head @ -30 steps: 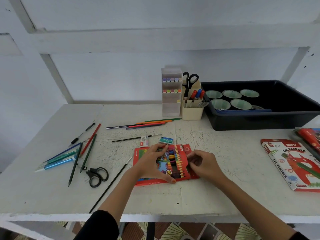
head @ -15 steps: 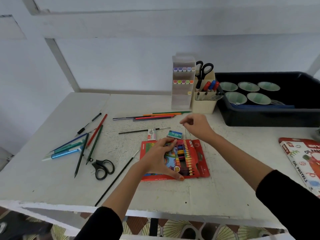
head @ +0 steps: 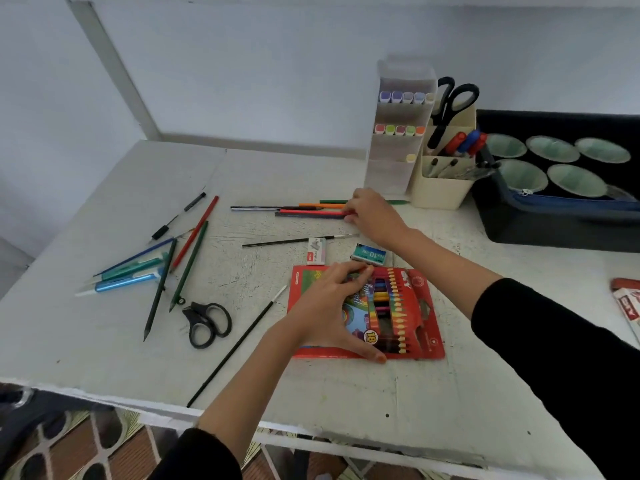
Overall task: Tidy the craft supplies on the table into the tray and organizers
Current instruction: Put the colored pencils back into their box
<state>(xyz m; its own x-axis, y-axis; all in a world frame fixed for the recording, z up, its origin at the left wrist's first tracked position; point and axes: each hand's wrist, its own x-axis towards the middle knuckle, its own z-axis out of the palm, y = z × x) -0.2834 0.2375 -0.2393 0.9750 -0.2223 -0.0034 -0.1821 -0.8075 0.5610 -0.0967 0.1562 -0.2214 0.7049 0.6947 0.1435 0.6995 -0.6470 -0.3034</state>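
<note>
A red pack of colour pencils (head: 412, 313) lies open on the white table (head: 104, 358), and my left hand (head: 332, 306) holds it with fingers spread across its cover and thumb at its front edge. My right hand (head: 374, 213) reaches back over a small bundle of coloured pencils (head: 304, 209) lying before the organizers; its fingers curl onto the bundle's right ends. A clear marker organizer (head: 398, 133) and a cream pen holder (head: 443, 174) stand at the back. The black tray (head: 554, 230) sits at the back right.
More pencils and blue pens (head: 138, 268) lie scattered at the left, beside black scissors (head: 206, 323) and a long black brush (head: 239, 344). Two small staple boxes (head: 369, 254) lie behind the pack. Several green cups (head: 554, 150) stand in the tray. A pastel box (head: 627, 303) shows at the right edge.
My right hand left the pencil pack and moved back to the bundle of coloured pencils near the organizers. My left hand stayed on the pack. The view shifted left.
</note>
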